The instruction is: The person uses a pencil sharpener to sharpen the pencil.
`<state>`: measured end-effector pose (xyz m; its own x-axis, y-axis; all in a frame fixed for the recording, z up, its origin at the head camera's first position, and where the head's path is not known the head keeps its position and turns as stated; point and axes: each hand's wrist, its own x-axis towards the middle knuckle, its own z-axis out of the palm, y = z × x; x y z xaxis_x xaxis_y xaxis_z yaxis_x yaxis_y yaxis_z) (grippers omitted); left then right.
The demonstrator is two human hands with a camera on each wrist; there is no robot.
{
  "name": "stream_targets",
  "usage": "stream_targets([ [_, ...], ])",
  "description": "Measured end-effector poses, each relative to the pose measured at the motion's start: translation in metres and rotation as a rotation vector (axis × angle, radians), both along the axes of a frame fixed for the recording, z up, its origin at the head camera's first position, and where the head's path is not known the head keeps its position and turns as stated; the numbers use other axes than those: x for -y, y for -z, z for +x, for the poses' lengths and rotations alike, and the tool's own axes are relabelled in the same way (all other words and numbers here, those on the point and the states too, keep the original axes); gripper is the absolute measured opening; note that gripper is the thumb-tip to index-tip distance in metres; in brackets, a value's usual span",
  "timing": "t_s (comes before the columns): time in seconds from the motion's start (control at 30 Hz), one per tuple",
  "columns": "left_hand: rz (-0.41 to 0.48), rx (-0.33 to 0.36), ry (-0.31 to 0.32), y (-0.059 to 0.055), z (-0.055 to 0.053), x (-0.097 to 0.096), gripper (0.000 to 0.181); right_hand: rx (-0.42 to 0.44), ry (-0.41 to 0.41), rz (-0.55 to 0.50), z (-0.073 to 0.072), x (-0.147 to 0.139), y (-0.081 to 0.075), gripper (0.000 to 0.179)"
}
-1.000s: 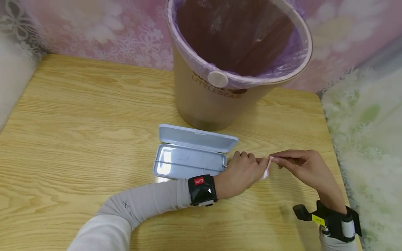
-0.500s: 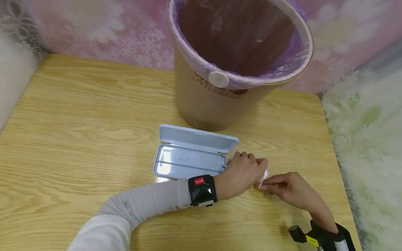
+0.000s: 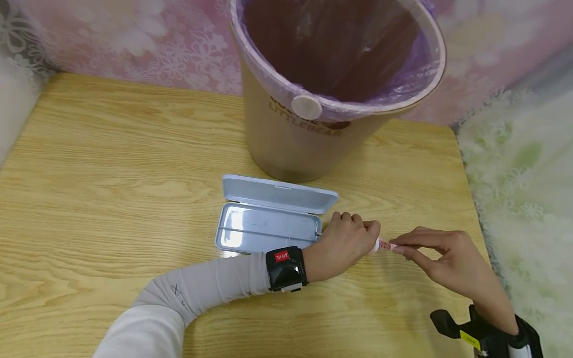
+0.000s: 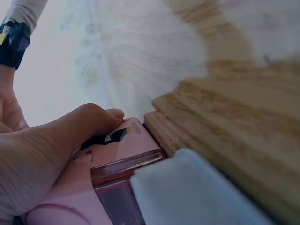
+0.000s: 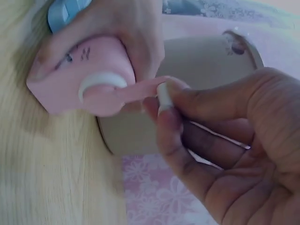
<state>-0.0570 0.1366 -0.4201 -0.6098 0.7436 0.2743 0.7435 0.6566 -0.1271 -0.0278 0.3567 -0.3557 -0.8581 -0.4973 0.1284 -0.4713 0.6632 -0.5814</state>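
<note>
My left hand (image 3: 346,246) grips a pink pencil sharpener (image 4: 122,145), which stands on the table just right of the pencil case. From above, the hand hides most of its body; a dark red see-through panel (image 4: 119,197) shows in the left wrist view. My right hand (image 3: 447,258) pinches the white knob (image 5: 164,96) at the end of the sharpener's pink crank arm (image 5: 140,91) between thumb and fingers. The crank arm now points right, toward that hand. Beside the left wrist lies a light blue pencil case (image 3: 264,237), its lid (image 3: 279,195) raised.
Behind the pencil case stands a tall beige bin (image 3: 295,144) with a purple liner (image 3: 416,84). The wood-grain table (image 3: 116,164) meets a pink floral wall at the back. A pale floral cloth (image 3: 524,199) hangs along the right edge.
The right hand has turned the crank: it moved down toward me, then back up and to the right. The left hand has stayed on the sharpener. The head view has shifted slightly.
</note>
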Motion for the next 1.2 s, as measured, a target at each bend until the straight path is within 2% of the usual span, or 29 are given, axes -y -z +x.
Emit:
stream_targets([
  [0.13, 0.007, 0.003, -0.002, -0.001, 0.0, 0.0, 0.013, 0.006, 0.02, -0.018, -0.013, -0.002, 0.002, 0.044],
  [0.2, -0.001, 0.013, -0.003, -0.002, -0.001, -0.001, 0.012, 0.032, 0.059, -0.023, -0.019, -0.001, 0.005, 0.036],
  [0.3, -0.014, 0.042, -0.008, -0.002, -0.001, -0.001, 0.006, 0.039, 0.115, 0.014, -0.031, 0.001, 0.015, 0.027],
  [0.4, -0.018, 0.066, -0.002, -0.002, -0.001, -0.002, 0.013, 0.04, 0.138, 0.076, -0.039, 0.002, 0.031, 0.026],
  [0.5, -0.011, 0.072, 0.001, -0.003, 0.0, -0.003, 0.007, 0.047, 0.103, 0.118, -0.036, 0.001, 0.048, 0.026],
  [0.57, -0.009, 0.066, 0.001, -0.003, 0.0, -0.003, 0.008, 0.074, 0.072, 0.119, -0.029, 0.001, 0.057, 0.026],
  [0.67, -0.01, 0.048, -0.01, -0.003, 0.0, -0.002, 0.014, 0.134, 0.038, 0.081, -0.014, 0.003, 0.062, 0.025],
  [0.8, -0.012, 0.029, -0.017, -0.003, 0.0, -0.002, 0.015, 0.162, 0.009, 0.034, 0.009, 0.005, 0.053, 0.03],
  [0.97, 0.014, 0.019, -0.008, -0.003, 0.001, -0.003, 0.013, 0.073, -0.005, 0.017, 0.027, 0.004, 0.033, 0.041],
  [1.13, 0.005, 0.023, -0.009, -0.003, 0.001, -0.003, 0.012, -0.041, 0.015, -0.02, 0.023, -0.001, 0.014, 0.038],
  [1.2, 0.006, 0.033, -0.003, -0.003, 0.001, -0.003, 0.011, -0.045, 0.019, -0.056, 0.018, -0.004, 0.012, 0.037],
])
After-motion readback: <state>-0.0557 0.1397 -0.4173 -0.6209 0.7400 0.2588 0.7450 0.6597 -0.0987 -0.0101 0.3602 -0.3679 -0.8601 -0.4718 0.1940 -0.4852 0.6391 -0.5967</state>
